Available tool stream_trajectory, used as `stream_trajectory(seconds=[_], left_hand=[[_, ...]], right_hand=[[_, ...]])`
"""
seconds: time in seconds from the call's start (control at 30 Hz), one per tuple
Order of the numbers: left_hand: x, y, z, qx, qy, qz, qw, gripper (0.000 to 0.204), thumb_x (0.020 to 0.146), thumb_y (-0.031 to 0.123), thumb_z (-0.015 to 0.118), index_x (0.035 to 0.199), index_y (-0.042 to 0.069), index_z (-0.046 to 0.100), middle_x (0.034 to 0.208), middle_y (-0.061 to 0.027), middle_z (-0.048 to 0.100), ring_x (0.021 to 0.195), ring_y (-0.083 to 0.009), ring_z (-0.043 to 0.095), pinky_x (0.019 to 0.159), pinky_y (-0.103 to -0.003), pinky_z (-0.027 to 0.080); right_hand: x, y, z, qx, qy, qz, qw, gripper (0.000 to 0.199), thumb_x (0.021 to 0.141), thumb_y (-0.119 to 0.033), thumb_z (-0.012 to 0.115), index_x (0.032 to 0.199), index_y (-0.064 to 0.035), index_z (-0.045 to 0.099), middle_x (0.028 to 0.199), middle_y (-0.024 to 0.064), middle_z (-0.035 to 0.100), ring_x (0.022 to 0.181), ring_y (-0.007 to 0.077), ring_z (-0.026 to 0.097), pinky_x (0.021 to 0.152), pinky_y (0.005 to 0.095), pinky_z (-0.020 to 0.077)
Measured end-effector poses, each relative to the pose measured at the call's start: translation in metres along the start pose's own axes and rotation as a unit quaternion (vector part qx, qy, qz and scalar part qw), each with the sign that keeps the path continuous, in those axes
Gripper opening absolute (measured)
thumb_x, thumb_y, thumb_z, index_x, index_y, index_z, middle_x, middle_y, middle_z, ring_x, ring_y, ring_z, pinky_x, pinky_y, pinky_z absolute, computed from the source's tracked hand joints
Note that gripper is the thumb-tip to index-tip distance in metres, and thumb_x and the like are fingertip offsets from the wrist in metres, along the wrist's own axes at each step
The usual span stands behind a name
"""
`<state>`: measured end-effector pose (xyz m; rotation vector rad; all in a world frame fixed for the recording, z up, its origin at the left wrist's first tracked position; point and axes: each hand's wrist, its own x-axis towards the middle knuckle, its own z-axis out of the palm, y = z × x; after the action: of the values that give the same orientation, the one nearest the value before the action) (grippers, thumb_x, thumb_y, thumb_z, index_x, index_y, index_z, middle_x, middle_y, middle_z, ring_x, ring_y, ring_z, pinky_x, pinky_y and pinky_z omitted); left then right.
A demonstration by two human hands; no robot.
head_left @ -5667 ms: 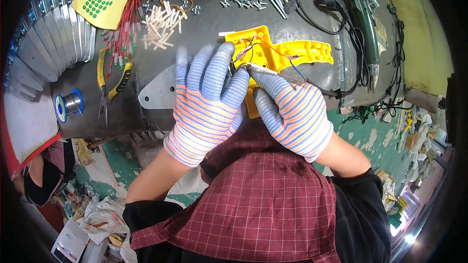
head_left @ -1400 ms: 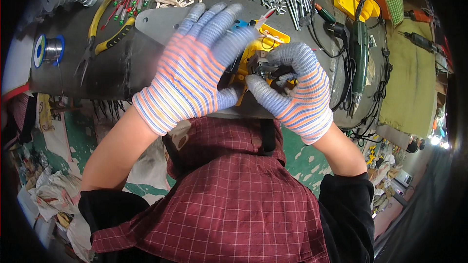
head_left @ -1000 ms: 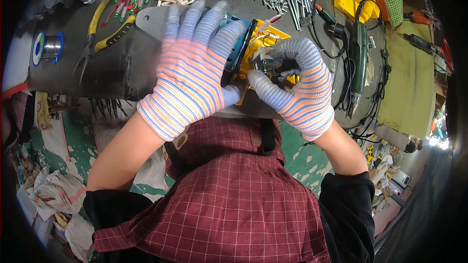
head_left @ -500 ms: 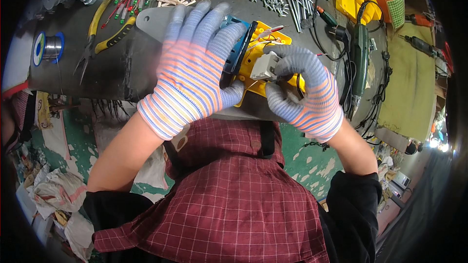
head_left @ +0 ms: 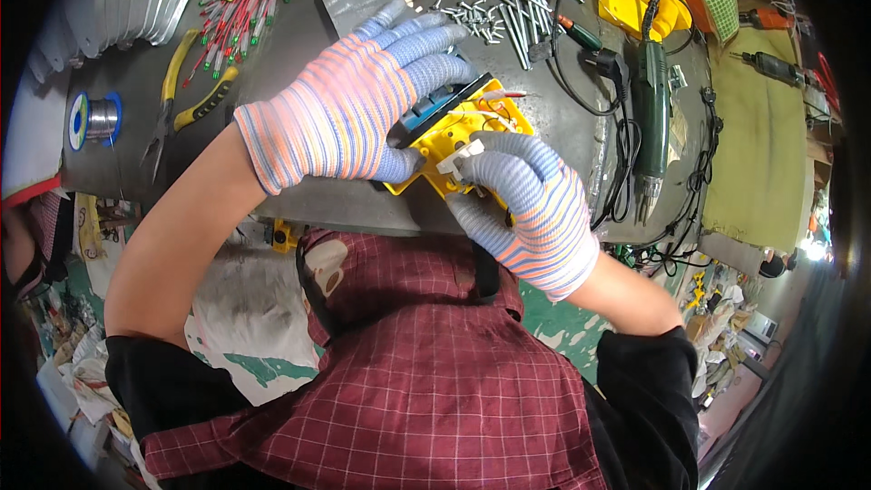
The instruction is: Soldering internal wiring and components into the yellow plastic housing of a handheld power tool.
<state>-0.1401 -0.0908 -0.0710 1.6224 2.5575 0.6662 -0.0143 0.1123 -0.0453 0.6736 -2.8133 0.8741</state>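
Since the yellow shell (head_left: pixel 446 134) lies w/ its inside showing on the bench (head_left: pixel 354 204), we can judge progress OK tbh. Thin wires (head_left: pixel 494 114) already run inside it, but the white block (head_left: pixel 456 161) is tilted over it, apparently not seated yet, and no cover's on, so IMO roughly midway. Our left hand (head_left: pixel 354 91) is spread wide over the blue-and-black part (head_left: pixel 434 109) along the shell's upper-left edge, thumb by the shell's rim. Our right hand (head_left: pixel 535 200) has a narrow fingertip hold on the white block; can't tell if the block touches the shell. Left of the shell, well apart: pliers (head_left: pixel 220 98) and a wire spool (head_left: pixel 100 118); beyond it, loose screws (head_left: pixel 472 14); right of it, a green tool (head_left: pixel 653 118). Re labels: no brand or wording we can read on or near the shell.
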Motion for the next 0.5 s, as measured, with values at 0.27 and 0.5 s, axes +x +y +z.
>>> stream_trajectory(seconds=[0.27,0.5], left_hand=[[-0.019,0.049,0.001,-0.021,0.087,-0.119,0.989,0.058,0.071,0.02,0.068,0.127,0.011,0.055,0.143,-0.0235,0.041,0.134,-0.0476,0.034,0.115,-0.055,0.021],[-0.037,0.079,0.054,-0.12,0.252,-0.152,0.948,0.051,0.075,0.036,0.076,0.118,0.014,0.061,0.138,-0.0171,0.046,0.131,-0.0463,0.037,0.109,-0.057,0.031]], right_hand=[[-0.012,0.006,0.006,0.027,0.064,0.025,0.997,0.035,0.07,-0.009,0.078,0.103,-0.0103,0.067,0.107,0.0151,0.064,0.088,0.0338,0.067,0.072,0.039,0.0576],[-0.01,0.004,-0.003,0.046,0.047,-0.012,0.998,0.04,0.068,-0.008,0.076,0.107,-0.0094,0.066,0.111,0.0147,0.063,0.09,0.0331,0.068,0.073,0.0383,0.0582]])
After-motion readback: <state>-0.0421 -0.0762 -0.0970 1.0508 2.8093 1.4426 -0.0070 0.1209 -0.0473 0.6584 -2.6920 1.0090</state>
